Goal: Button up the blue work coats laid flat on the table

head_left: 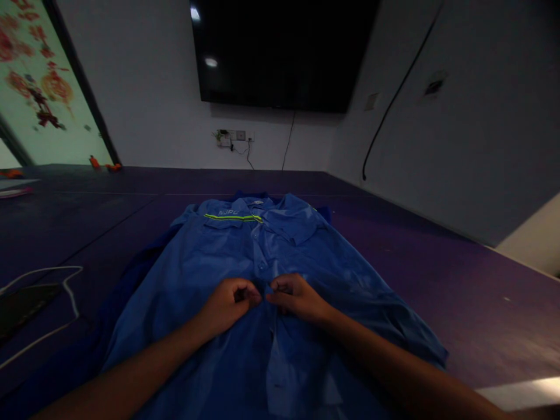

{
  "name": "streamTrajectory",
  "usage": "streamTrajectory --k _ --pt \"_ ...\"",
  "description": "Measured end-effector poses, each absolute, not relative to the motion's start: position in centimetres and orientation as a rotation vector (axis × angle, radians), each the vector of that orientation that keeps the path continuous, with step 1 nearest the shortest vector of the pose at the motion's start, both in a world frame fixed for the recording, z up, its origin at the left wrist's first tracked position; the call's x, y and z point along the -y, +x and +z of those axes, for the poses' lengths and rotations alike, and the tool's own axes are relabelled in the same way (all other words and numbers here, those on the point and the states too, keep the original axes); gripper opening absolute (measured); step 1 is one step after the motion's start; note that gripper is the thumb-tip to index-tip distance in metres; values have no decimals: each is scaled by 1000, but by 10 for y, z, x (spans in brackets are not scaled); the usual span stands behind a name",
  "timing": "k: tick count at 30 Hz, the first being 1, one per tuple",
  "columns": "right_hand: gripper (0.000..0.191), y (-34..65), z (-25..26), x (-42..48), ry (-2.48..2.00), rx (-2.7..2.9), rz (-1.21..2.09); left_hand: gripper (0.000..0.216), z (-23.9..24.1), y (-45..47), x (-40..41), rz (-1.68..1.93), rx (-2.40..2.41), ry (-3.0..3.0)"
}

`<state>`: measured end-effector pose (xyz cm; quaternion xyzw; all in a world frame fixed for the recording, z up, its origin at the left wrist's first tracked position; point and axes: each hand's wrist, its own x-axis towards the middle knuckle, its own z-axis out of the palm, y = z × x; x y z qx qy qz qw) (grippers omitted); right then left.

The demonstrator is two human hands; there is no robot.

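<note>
A blue work shirt (210, 262) with a yellow-green reflective stripe across its chest lies flat, front up, on a dark purple table (437, 274), collar away from me. My left hand (227, 304) and my right hand (296, 298) meet at the shirt's button placket near its middle. Both hands have their fingers curled and pinch the two front edges of the shirt. The fingertips almost touch each other.
A dark phone (21, 306) with a white cable (65, 286) lies at the table's left edge. A large black screen (280, 52) hangs on the white wall behind, with wall sockets (234, 137) below it. A decorated glass door (39, 81) stands at the far left.
</note>
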<state>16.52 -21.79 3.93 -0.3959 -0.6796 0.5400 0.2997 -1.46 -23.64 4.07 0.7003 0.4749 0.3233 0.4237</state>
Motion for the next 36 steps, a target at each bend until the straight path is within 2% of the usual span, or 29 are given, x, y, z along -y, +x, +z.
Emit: streamTrajectory --k 7,24,36 --pt "8 169 44 217 -1037 1888 1482 14 45 -12 239 731 -1178 1787" --pt "20 169 39 220 -973 2037 1332 1 49 -12 244 727 -1174 2059" --pt "16 167 40 221 -976 2015 1354 6 49 -13 245 809 -1109 2145"
